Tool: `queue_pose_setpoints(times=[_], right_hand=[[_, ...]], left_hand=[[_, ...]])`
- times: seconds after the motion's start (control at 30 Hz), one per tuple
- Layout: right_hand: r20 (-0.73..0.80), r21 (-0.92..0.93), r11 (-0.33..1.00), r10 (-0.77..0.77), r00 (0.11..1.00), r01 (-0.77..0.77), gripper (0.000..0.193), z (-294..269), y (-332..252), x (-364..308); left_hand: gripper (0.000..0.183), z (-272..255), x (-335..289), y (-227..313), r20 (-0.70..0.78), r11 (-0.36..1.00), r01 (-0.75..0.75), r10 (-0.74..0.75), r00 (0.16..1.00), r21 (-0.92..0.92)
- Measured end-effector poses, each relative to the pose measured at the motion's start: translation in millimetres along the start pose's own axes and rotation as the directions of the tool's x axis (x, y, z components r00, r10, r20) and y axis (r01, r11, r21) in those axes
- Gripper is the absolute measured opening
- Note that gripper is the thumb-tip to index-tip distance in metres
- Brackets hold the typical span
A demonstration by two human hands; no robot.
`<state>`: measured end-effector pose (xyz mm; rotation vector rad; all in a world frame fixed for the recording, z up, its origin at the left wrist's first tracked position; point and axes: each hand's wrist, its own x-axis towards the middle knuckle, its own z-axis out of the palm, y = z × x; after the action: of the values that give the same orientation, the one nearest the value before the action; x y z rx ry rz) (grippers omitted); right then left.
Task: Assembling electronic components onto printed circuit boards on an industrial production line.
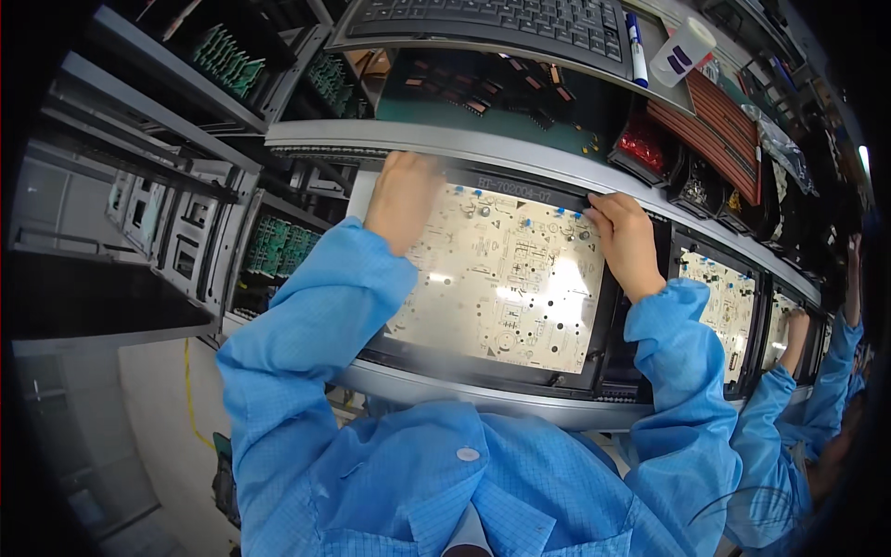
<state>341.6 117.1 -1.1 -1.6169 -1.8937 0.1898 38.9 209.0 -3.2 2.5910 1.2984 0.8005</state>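
Observation:
A cream-coloured circuit board (492, 288) lies in a black carrier frame (483, 365) in front of me. Small blue parts stand along its far edge, and light glares off its right side. My left hand (406, 200) is over the board's far left corner; its fingers are smeared by motion, so its hold cannot be read. At the far right corner is my right hand (626, 243), with thumb and fingertips drawn together beside the frame's edge and the small blue parts. Whatever it may pinch is too small or hidden to make out.
The frame rests on a metal-edged conveyor (464, 401). To the right sits another board (719, 316), with co-workers' blue sleeves (770, 418) beyond. Ahead are a keyboard (492, 23), a blue marker (637, 51), a white bottle (684, 51) and a bin of red parts (643, 148). Racked green boards (278, 246) stand left.

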Motion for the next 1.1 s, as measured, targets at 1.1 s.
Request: queue_pose_setpoints(times=[1.1], right_hand=[[-0.111,-0.106,0.984,0.132,0.985,-0.144,0.013,-9,8,-33]], left_hand=[[0.012,-4,-30,-30,-0.109,0.982,-0.072,0.053,0.993,-0.174]])
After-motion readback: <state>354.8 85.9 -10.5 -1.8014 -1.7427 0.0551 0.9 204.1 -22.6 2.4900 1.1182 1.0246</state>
